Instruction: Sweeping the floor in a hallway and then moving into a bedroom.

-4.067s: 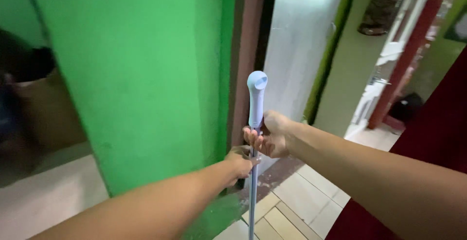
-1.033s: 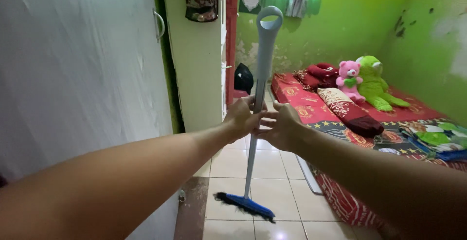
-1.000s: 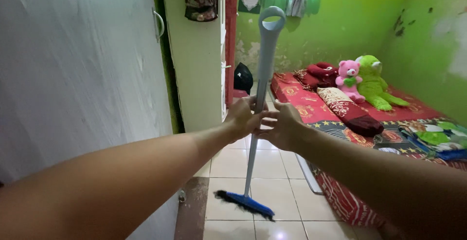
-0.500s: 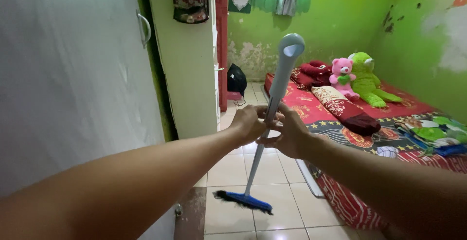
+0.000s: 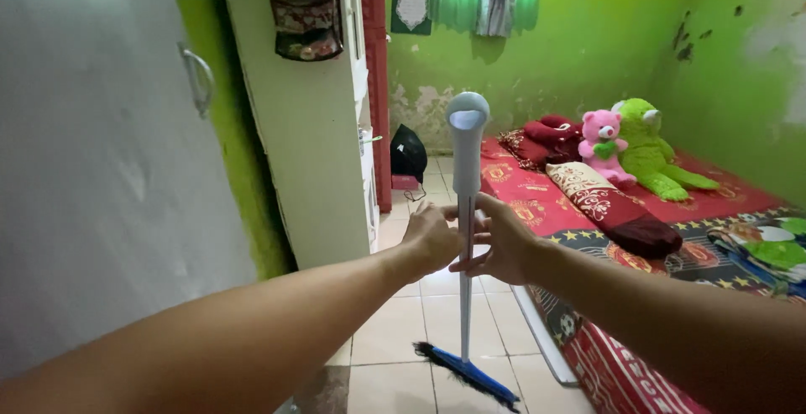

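Hands are meeting in the middle of the view, both on a broom. The left hand is wrapping its fingers around the thin silver pole from the left side. The right hand is pressing on the same spot from the right, with its fingers lying flat along the pole and partly open. The two hands are touching each other around the pole.

The broom is standing almost straight up. Its fat grey grip with a round hole at the top is sticking up above the hands. Its blue head with black bristles is sitting down on the tiled floor.

A grey door with a metal handle is filling the left side. Next to it a pale cupboard is standing with a patterned cloth bag hanging on it. A black bag is lying on the floor farther back, near the green wall.

On the right, a mattress with a red sheet is lying low on the floor. A pink teddy bear and a green plush toy are sitting on it side by side, touching. A long red patterned pillow is lying in front of them.
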